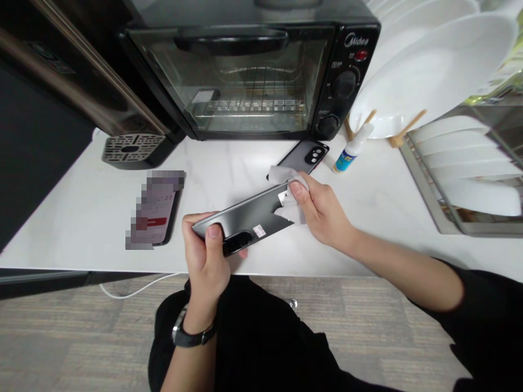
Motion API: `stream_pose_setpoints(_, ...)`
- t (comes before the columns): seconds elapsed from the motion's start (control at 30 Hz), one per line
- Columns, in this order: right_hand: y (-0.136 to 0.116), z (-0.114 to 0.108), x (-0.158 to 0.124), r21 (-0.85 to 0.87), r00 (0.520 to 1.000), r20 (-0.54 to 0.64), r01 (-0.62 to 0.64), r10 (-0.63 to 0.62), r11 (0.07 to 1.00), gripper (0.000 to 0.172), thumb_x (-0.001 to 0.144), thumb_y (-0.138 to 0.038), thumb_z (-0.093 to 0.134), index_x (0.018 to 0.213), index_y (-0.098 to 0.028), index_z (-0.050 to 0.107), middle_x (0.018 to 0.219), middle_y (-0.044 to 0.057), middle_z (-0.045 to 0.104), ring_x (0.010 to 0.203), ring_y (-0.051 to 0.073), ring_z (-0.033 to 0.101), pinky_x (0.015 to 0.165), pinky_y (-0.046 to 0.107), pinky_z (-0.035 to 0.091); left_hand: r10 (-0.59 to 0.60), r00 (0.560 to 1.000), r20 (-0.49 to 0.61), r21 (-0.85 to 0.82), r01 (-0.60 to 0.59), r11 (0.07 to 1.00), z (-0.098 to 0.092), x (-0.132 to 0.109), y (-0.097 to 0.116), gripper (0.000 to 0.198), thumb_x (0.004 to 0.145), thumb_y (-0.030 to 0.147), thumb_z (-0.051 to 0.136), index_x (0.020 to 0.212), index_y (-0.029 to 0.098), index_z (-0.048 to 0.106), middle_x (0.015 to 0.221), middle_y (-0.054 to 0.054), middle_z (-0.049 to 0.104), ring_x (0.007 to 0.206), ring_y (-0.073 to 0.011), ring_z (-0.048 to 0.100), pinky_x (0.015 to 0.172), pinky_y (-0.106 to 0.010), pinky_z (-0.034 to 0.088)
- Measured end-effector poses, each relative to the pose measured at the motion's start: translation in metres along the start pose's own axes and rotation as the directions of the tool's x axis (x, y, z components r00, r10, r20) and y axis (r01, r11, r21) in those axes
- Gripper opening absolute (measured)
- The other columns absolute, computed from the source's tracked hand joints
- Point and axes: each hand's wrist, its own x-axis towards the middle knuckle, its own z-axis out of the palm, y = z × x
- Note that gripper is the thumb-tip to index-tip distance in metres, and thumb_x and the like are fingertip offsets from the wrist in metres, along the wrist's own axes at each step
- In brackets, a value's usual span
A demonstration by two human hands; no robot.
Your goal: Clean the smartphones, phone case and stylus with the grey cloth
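A dark grey phone is held up over the front of the counter, its back with a camera strip and a small white label facing me. My left hand grips its left end, thumb on top beside the camera. At the other end my right hand pinches a thin greyish-white cloth against the phone's back and edge. Behind the cloth lies a phone case with a black rim and camera cutouts. A small spray bottle with a blue label stands to the right of the case.
Another phone, screen lit and partly blurred, lies on the white counter at left. A toaster oven stands behind. A drip tray juts out at back left. White plates and a dish rack occupy the right.
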Motion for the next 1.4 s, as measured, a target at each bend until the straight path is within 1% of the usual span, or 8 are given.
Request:
stream_pose_setpoints(0.1,-0.003,0.003,0.002,0.242,0.995,0.083,-0.075,0.056,0.967,0.036,0.096,-0.056,0.07,0.108,-0.024,0.06,0.093,0.001,0.065,0.081,0.018,0.06,0.071,0.031,0.05,-0.003,1.0,-0.012,-0.013,0.003,1.0,-0.001,0.0,0.0,0.025,0.108,0.046,0.056,0.112,0.024,0.046,0.079,0.007,0.057,0.041,-0.0091,0.059,0.039,-0.022,0.048)
stream_pose_setpoints(0.2,-0.003,0.006,0.004,0.423,0.957,0.214,-0.27,0.194,0.865,0.05,0.082,-0.066,0.081,0.1,-0.023,0.064,0.089,0.0,0.067,0.076,0.017,0.06,0.066,0.03,0.051,-0.002,1.0,0.013,0.029,0.002,1.0,-0.001,-0.002,-0.001,0.027,0.108,0.048,0.056,0.115,0.023,0.048,0.082,0.006,0.059,0.042,-0.0084,0.06,0.041,-0.021,0.047)
stream_pose_setpoints(0.47,0.007,0.003,0.001,0.022,0.991,0.006,-0.131,0.131,0.991,0.059,0.104,-0.071,0.043,0.066,-0.025,0.044,0.06,-0.004,0.04,0.057,0.013,0.039,0.055,0.03,0.033,0.002,1.0,0.022,0.054,-0.003,0.999,0.002,0.001,0.003,0.027,0.109,0.048,0.054,0.112,0.022,0.049,0.072,0.008,0.059,0.039,-0.0098,0.06,0.04,-0.022,0.047)
stream_pose_setpoints(0.63,-0.001,0.005,0.005,0.317,0.988,0.133,-0.112,0.073,0.942,0.043,0.092,-0.064,0.071,0.105,-0.025,0.057,0.094,0.001,0.065,0.086,0.019,0.06,0.079,0.033,0.053,-0.015,0.999,-0.042,0.018,0.016,1.0,0.003,0.003,0.003,0.025,0.109,0.047,0.055,0.109,0.023,0.048,0.07,0.009,0.057,0.038,-0.01,0.059,0.038,-0.022,0.048)
stream_pose_setpoints(0.73,-0.003,0.006,0.006,0.47,0.956,0.252,-0.257,0.151,0.845,0.049,0.08,-0.06,0.085,0.102,-0.023,0.06,0.09,0.0,0.066,0.08,0.017,0.06,0.072,0.03,0.052,-0.019,1.0,-0.024,0.002,0.019,1.0,0.002,0.002,0.002,0.026,0.108,0.047,0.055,0.109,0.023,0.049,0.075,0.009,0.057,0.038,-0.0099,0.06,0.038,-0.023,0.049)
stream_pose_setpoints(1.0,0.007,0.001,0.002,0.119,0.969,0.153,-0.211,0.193,0.97,0.059,0.104,-0.071,0.042,0.071,-0.023,0.055,0.064,-0.002,0.05,0.062,0.014,0.047,0.055,0.028,0.037,-0.072,0.997,0.001,0.008,0.072,0.997,-0.001,0.003,0.001,0.027,0.106,0.049,0.058,0.11,0.024,0.052,0.078,0.006,0.06,0.039,-0.0092,0.059,0.036,-0.022,0.048)
stream_pose_setpoints(1.2,0.006,0.0,0.005,0.214,0.979,0.181,-0.129,0.09,0.968,0.043,0.103,-0.066,0.052,0.099,-0.025,0.061,0.09,0.001,0.065,0.084,0.017,0.06,0.078,0.032,0.053,-0.121,0.992,-0.029,-0.067,0.119,0.991,-0.003,0.007,-0.001,0.026,0.105,0.05,0.061,0.107,0.025,0.052,0.07,0.008,0.057,0.037,-0.0096,0.056,0.033,-0.022,0.045)
stream_pose_setpoints(1.4,-0.001,0.007,0.002,0.53,0.939,0.304,-0.308,0.162,0.79,0.051,0.091,-0.063,0.072,0.123,-0.025,0.064,0.106,0.005,0.075,0.093,0.022,0.069,0.084,0.038,0.059,-0.091,0.996,0.005,-0.087,0.091,0.992,-0.002,0.005,-0.001,0.025,0.106,0.048,0.059,0.109,0.026,0.049,0.069,0.009,0.056,0.038,-0.0114,0.058,0.035,-0.024,0.048)
